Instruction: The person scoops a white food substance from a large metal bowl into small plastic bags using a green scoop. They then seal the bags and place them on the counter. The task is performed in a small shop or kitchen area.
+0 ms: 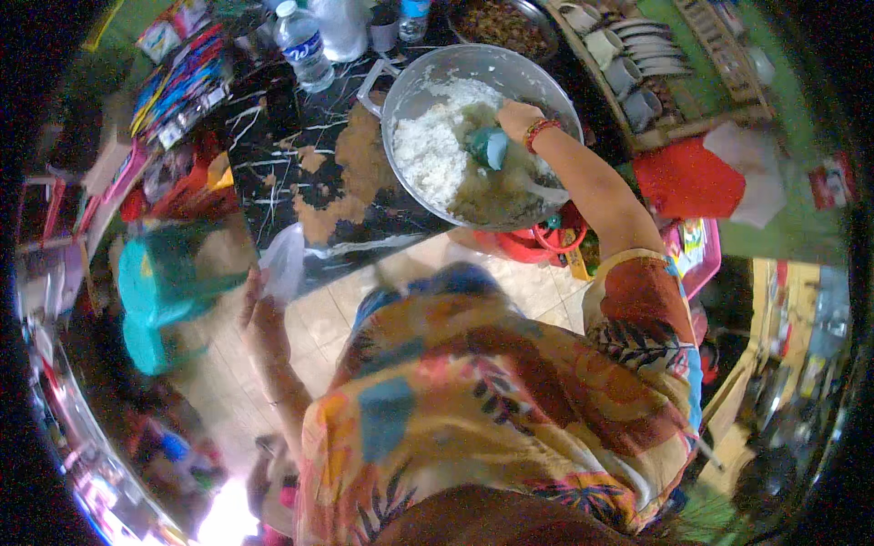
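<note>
in the head view, the right hand (517,121) has its fingers curled round a teal scoop (492,148) inside the pot (539,80); the left hand (251,296) pinches a clear bag (284,259) (blurred, seemingly unfilled). scooping looks partway: rice (428,150) lies heaped leftward, thinner rightward.

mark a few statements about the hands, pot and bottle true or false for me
1. The right hand holds a teal cup in the metal pot. True.
2. The left hand is inside the metal pot. False: the left hand is outside it, with a translucent plastic bag.
3. White rice is in the metal pot. True.
4. The white-capped bottle lies flat. False: the white-capped bottle stands upright.
</note>
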`<state>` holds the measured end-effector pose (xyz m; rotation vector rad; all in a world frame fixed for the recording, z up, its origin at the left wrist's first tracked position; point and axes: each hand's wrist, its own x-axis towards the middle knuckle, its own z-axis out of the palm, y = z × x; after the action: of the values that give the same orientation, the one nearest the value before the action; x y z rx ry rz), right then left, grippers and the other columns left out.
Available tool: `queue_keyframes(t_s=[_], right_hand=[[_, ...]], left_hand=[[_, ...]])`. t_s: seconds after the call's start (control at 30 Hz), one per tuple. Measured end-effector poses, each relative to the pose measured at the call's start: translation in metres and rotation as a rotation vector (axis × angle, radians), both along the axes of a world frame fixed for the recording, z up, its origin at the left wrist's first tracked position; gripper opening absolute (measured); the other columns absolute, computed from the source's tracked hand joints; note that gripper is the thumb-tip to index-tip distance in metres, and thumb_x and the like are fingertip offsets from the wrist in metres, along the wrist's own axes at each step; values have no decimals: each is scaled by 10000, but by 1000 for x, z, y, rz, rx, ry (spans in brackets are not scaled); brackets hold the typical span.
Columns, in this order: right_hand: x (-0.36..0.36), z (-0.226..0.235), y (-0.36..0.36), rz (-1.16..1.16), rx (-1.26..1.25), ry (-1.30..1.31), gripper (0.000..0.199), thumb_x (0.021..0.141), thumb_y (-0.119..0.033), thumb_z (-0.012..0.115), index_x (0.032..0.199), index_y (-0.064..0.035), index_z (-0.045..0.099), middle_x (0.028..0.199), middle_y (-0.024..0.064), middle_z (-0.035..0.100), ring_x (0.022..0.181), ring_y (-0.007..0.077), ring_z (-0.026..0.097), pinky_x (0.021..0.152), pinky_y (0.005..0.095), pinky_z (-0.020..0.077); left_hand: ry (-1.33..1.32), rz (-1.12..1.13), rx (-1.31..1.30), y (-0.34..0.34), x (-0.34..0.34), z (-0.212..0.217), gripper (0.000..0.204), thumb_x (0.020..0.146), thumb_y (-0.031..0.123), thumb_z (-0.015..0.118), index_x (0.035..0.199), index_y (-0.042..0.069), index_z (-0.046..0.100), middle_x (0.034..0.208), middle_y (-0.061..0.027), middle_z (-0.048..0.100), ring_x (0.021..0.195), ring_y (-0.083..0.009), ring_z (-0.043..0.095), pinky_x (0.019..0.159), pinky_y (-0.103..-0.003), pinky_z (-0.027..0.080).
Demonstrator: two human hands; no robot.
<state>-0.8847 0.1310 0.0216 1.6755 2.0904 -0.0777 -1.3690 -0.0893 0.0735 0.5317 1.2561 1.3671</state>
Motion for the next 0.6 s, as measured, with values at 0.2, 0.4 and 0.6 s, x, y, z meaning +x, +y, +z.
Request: queue_keyframes(t_s=[0.2,0.4,0.6], right_hand=[[28,-21,19,318,-204,118,213,811,-46,494,947,-4,653,1056,207,550,955,365,588,817,441,490],[22,10,-4,515,-403,95,223,744,-41,563,948,9,638,1061,220,525,1050,359,527,910,420,435],[40,7,-8,333,-274,459,246,736,-91,606,965,-4,631,1047,180,547,1036,340,537,893,391,442]], left_hand=[[245,185,-146,-40,55,5,562,786,28,446,1348,18,444,1381,-87,452,1278,-243,394,1015,-378,331],[269,183,-184,-45,108,4,566,786,110,539,1346,147,469,1375,10,466,1226,-193,411,988,-400,283],[205,127,-81,-2,135,2,562,806,61,537,1358,49,435,1373,-74,457,1247,-218,421,990,-334,350]])
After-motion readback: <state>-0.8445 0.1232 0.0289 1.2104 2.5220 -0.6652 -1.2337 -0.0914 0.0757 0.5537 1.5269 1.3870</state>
